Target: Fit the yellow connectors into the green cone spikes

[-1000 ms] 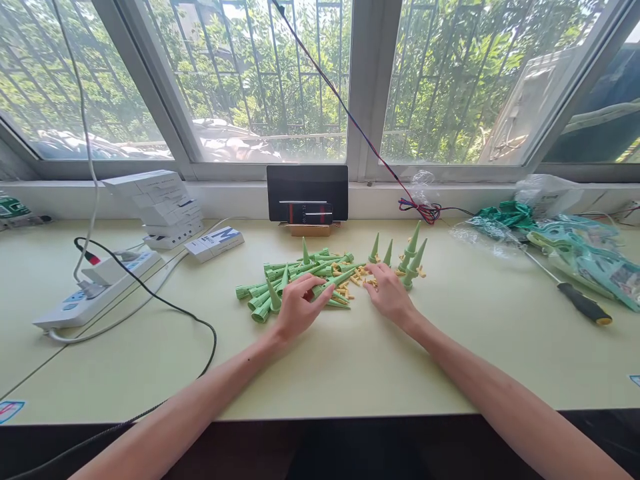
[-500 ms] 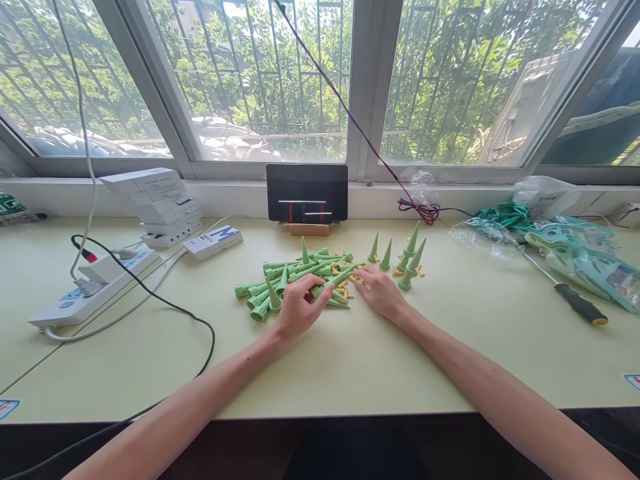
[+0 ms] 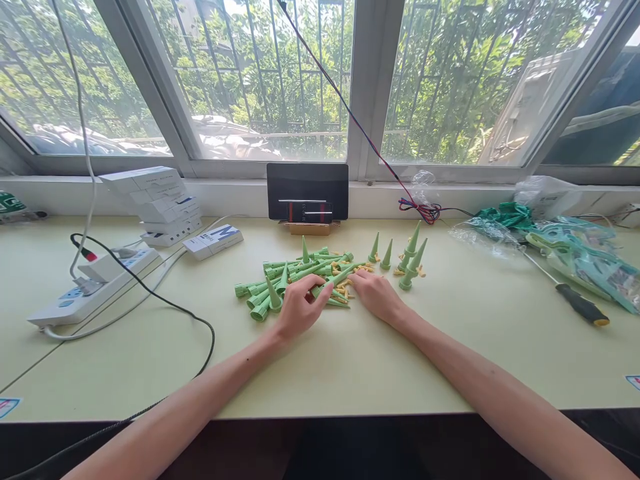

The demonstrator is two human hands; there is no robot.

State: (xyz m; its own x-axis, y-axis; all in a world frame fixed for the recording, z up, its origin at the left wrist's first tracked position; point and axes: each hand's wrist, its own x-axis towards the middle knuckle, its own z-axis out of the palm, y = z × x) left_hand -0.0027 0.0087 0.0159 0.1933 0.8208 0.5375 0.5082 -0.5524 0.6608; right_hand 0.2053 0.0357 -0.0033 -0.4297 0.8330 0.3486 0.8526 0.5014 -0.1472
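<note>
My left hand [image 3: 301, 307] is closed around a green plastic spike [image 3: 343, 275], whose pointed end slants up to the right. Beside it, my right hand [image 3: 377, 297] rests low at the small yellow plastic pieces [image 3: 344, 291], fingers drawn together; whatever they pinch is hidden. Loose green spikes [image 3: 260, 300] with hollow ribbed ends lie heaped left of and behind my left hand, a few standing point up. Right of the heap stand several upright spikes [image 3: 387, 255]. Two of these, the taller spikes [image 3: 414, 267], have yellow pieces at their sides.
A dark tablet [image 3: 307, 187] and a phone on a stand are at the back. On the left are a power strip [image 3: 95, 287], a black cable [image 3: 200, 320] and stacked white boxes [image 3: 163, 207]. A screwdriver [image 3: 583, 305] and plastic bags [image 3: 575, 250] lie right.
My right hand has shifted slightly left and its fingers have drawn in at the yellow pieces. My left hand keeps its hold on the green spike.
</note>
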